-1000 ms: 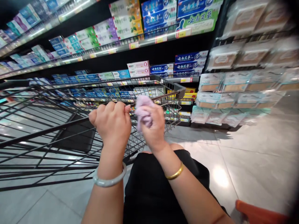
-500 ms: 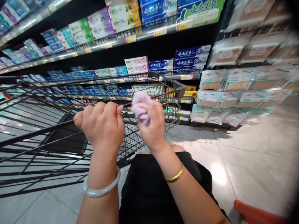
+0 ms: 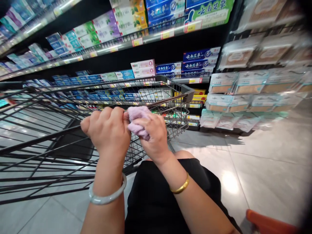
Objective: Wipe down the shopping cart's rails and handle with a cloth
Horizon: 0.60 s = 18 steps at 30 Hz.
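A dark wire shopping cart (image 3: 181,121) stretches across the left and middle of the view. My left hand (image 3: 108,131) is closed around its top rim, fingers wrapped over the bar. Just to the right, my right hand (image 3: 156,136) grips a bunched lilac cloth (image 3: 138,118). The cloth lies against the same rim, close beside my left thumb. Part of the rim under the cloth and hands is hidden.
Shelves beyond the cart hold rows of boxes (image 3: 201,60). Clear packs (image 3: 251,83) hang on the right over the tiled floor (image 3: 268,165). An orange object (image 3: 268,222) juts in at the lower right. A dark panel (image 3: 73,143) shows through the cart.
My right hand has moved the lilac cloth left and slightly down along the rim, up to my left hand. My left hand keeps its hold on the cart.
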Each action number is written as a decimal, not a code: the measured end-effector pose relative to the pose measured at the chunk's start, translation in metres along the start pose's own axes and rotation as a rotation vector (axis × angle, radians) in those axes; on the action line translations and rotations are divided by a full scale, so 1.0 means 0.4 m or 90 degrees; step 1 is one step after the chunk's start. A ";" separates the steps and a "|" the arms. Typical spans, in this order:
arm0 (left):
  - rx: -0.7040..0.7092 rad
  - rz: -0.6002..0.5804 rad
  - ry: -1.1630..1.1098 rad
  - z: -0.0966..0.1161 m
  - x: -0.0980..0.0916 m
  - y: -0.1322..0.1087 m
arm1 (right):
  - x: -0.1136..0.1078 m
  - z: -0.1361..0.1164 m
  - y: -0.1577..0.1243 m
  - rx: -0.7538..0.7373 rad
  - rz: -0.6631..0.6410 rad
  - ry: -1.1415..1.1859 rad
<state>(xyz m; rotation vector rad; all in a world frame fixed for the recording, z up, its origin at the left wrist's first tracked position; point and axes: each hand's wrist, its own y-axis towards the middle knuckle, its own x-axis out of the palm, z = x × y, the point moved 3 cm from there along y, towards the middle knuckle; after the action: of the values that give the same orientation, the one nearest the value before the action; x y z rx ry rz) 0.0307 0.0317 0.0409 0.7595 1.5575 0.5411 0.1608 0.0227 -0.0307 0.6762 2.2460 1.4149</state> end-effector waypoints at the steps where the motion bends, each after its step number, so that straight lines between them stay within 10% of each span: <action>1: 0.004 -0.001 0.002 0.000 0.000 0.000 | 0.005 -0.001 -0.005 -0.011 -0.015 0.015; 8: 0.007 0.006 -0.002 0.004 -0.008 -0.002 | -0.073 0.110 -0.026 0.211 0.241 -0.020; 14: 0.000 0.000 -0.025 0.006 -0.006 -0.001 | 0.005 0.021 -0.050 0.025 -0.031 0.040; 18: -0.008 0.001 -0.064 0.006 -0.003 -0.005 | -0.027 0.058 -0.051 0.119 0.070 0.021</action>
<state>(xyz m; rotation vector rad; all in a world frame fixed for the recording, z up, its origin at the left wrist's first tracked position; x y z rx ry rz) 0.0329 0.0292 0.0400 0.7675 1.4601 0.5054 0.1790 0.0255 -0.0579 0.8538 2.4218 1.2840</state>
